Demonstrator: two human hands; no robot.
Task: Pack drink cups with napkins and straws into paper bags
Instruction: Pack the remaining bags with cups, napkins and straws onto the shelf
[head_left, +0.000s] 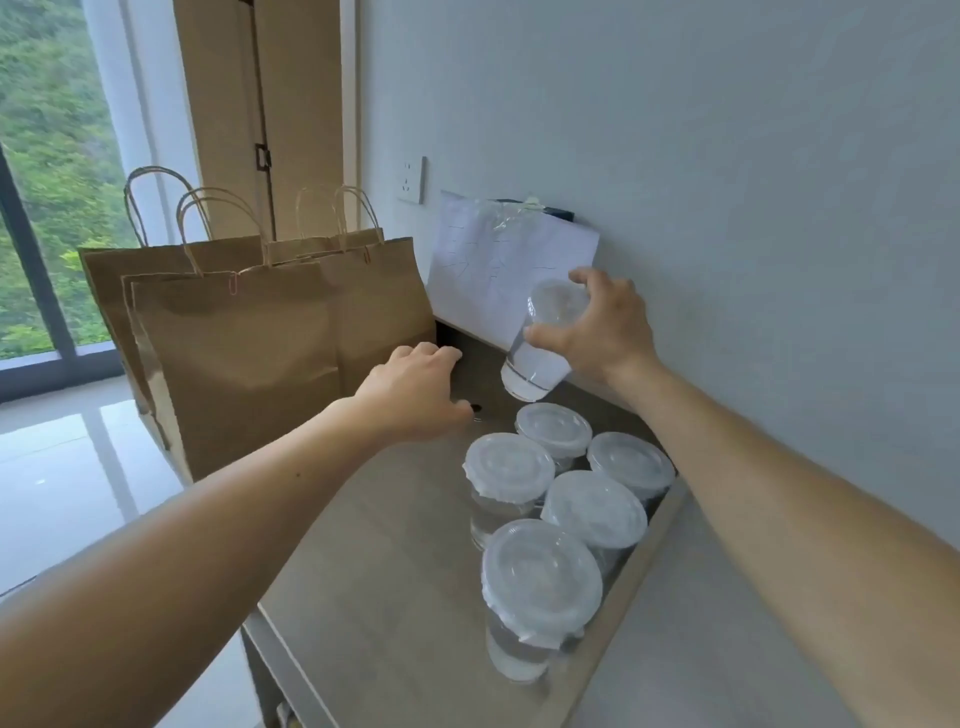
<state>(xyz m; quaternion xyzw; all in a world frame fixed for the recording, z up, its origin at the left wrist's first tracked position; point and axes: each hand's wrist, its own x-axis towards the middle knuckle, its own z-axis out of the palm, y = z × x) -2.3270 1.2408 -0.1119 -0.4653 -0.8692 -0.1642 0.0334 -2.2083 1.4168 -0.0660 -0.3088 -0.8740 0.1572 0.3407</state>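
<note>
Clear plastic lidded cup (537, 345), tilted with the right hand (605, 327) wrapped round it, could leak or slip before reaching the brown paper bags (249, 338) at left. Whether the left hand (415, 389) grips anything cannot be told.

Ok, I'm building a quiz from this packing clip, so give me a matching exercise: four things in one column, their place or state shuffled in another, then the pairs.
1 right hand
2 left hand
3 paper bags
4 sheet of paper

A taped to the wall
B standing upright at the table's far end
C gripping a tilted lidded cup
D holding nothing, near the bags

Pairs: 1-C, 2-D, 3-B, 4-A
</note>
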